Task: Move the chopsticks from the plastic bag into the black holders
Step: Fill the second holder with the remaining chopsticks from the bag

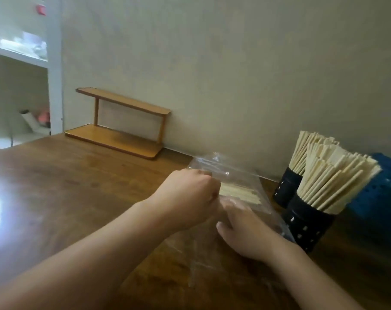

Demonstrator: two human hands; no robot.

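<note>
Two hands on plastic bag [232, 175] | left hand [190, 195] fisted, grip pinching bag edge, prob. to hold mouth open | right hand [246, 231] inside bag, fingers hidden, grip unclear | chopsticks [234, 193] still in bag on desk [78, 186] | black holders [306, 222] beside bag, near full.

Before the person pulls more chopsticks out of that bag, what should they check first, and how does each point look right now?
1. Chopsticks left in the plastic bag: ok, a bundle shows through.
2. Left hand has a grip on the bag: ok, fingers curled at it.
3. Right hand steadies the bag: ok, resting on the plastic.
4. Bag mouth open: cannot tell, hidden by the hands.
5. Room in the near black holder: not ok, packed full.
6. Room in the far black holder: cannot tell, partly hidden.
</note>
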